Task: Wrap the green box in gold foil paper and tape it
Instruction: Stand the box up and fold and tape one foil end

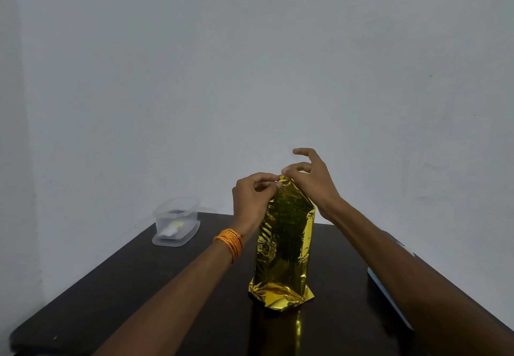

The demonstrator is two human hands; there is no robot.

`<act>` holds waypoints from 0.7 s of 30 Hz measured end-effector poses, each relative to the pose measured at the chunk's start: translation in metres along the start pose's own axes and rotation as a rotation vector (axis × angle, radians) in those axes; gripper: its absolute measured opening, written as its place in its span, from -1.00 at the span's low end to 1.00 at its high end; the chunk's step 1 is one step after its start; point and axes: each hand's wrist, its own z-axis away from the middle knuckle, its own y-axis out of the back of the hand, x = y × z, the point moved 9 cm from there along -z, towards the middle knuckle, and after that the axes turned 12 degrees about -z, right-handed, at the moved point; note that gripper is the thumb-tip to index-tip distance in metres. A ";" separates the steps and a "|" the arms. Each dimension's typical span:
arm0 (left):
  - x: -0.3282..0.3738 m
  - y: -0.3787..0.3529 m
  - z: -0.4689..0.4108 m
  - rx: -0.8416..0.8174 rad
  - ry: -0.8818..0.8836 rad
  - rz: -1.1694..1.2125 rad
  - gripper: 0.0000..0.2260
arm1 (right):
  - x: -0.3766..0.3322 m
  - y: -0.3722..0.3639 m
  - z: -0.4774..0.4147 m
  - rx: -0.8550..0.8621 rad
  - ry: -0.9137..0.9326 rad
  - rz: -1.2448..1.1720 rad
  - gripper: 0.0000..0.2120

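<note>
A tall box wrapped in gold foil paper point(283, 247) stands upright on the dark table point(167, 286). The green box itself is hidden under the foil. The foil's bottom end is folded and crumpled against the table. At the top, the foil comes to a folded point. My left hand point(250, 197) pinches that top fold from the left with thumb and fingers. My right hand point(311, 180) pinches the same top fold from the right, its other fingers spread and raised. An orange thread band circles my left wrist.
A clear plastic container point(176, 222) with small items inside sits at the table's far left corner. A flat light-blue object point(389, 297) lies along the right edge, partly under my right forearm. A pale wall stands behind the table.
</note>
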 end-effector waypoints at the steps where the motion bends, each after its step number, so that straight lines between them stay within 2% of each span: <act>1: -0.001 -0.001 -0.001 -0.007 0.011 0.012 -0.86 | -0.001 0.000 0.000 -0.018 0.000 -0.006 -0.49; 6: -0.010 -0.003 -0.002 -0.038 0.060 0.087 -0.85 | -0.008 -0.008 0.000 -0.197 0.015 -0.049 -0.41; 10: -0.011 -0.004 -0.003 -0.040 0.056 0.079 -0.87 | -0.016 -0.012 -0.001 -0.303 0.076 0.094 -0.41; 16: -0.013 -0.004 -0.004 -0.035 0.069 0.083 -0.85 | -0.023 -0.014 -0.013 -0.403 0.073 0.270 -0.46; 21: -0.017 -0.007 -0.005 -0.047 0.085 0.100 -0.84 | -0.027 -0.013 -0.018 -0.407 0.065 0.289 -0.49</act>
